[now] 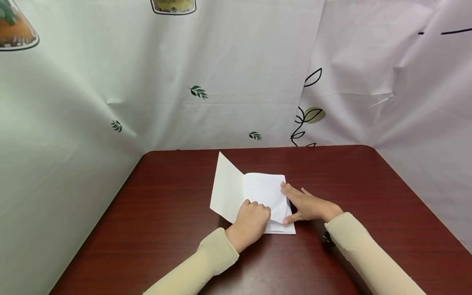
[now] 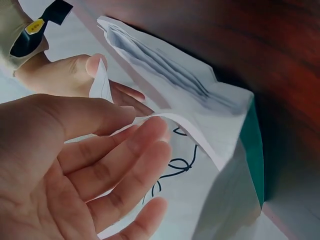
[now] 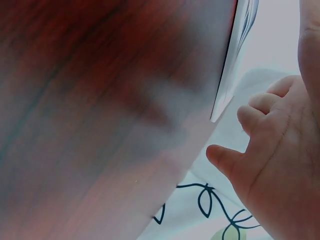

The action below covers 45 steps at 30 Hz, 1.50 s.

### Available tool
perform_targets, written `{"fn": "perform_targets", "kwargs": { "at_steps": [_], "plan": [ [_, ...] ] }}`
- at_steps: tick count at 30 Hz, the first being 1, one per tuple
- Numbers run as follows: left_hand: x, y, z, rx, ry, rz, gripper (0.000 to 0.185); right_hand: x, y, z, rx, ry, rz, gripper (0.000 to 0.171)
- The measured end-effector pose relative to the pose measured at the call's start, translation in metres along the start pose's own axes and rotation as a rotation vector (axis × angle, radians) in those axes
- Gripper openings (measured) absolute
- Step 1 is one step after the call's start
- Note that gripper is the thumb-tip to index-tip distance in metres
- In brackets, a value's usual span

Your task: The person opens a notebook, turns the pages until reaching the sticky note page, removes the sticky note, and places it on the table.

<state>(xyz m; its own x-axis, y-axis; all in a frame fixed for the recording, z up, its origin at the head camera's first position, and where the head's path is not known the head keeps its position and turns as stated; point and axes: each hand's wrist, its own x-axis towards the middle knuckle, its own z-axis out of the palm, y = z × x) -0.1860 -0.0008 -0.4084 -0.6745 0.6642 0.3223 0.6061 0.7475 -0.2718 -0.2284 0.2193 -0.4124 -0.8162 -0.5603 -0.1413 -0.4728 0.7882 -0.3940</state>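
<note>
A notebook (image 1: pixel 262 189) with lined white pages lies opened on the table, its front cover (image 1: pixel 226 188) raised at the left. In the left wrist view the outside of a cover (image 2: pixel 254 150) shows green. My left hand (image 1: pixel 251 219) pinches the near edge of a page (image 2: pixel 175 119) between thumb and fingers, and the page bends upward there. At the notebook's right side, my right hand (image 1: pixel 309 205) has its fingers spread, with fingertip and thumb at the page's right edge. The right wrist view shows that palm (image 3: pixel 280 150) with the fingers extended beside the notebook's edge (image 3: pixel 231 75).
The dark red wooden table (image 1: pixel 158 205) reaches back to a white curtain (image 1: pixel 236 73) printed with leaves, which also hangs along both sides. A black wrist strap with a yellow label (image 2: pixel 35 31) sits at the right sleeve.
</note>
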Motion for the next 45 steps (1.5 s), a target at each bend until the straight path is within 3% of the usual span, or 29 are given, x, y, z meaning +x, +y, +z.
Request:
{"fn": "perform_targets", "kwargs": {
  "at_steps": [9,18,24,31,45],
  "plan": [
    [-0.002,-0.009,-0.002,-0.055,0.081,-0.022,0.015,0.0,0.0,-0.001,0.061,-0.007,0.06,0.115],
    [-0.003,-0.02,-0.007,-0.187,0.087,-0.083,0.02,-0.001,0.0,0.0,0.039,-0.009,0.039,0.11],
    [-0.002,-0.026,-0.013,-0.337,0.081,-0.161,0.002,0.0,0.0,0.002,0.0,-0.02,0.019,0.106],
    [0.0,-0.042,-0.026,-0.489,0.094,-0.274,0.015,-0.001,-0.002,0.003,0.002,-0.03,0.016,0.103],
    [0.0,-0.079,-0.039,-0.631,0.062,-0.458,0.031,-0.001,0.001,0.005,0.01,-0.01,-0.02,0.103]
  ]
}}
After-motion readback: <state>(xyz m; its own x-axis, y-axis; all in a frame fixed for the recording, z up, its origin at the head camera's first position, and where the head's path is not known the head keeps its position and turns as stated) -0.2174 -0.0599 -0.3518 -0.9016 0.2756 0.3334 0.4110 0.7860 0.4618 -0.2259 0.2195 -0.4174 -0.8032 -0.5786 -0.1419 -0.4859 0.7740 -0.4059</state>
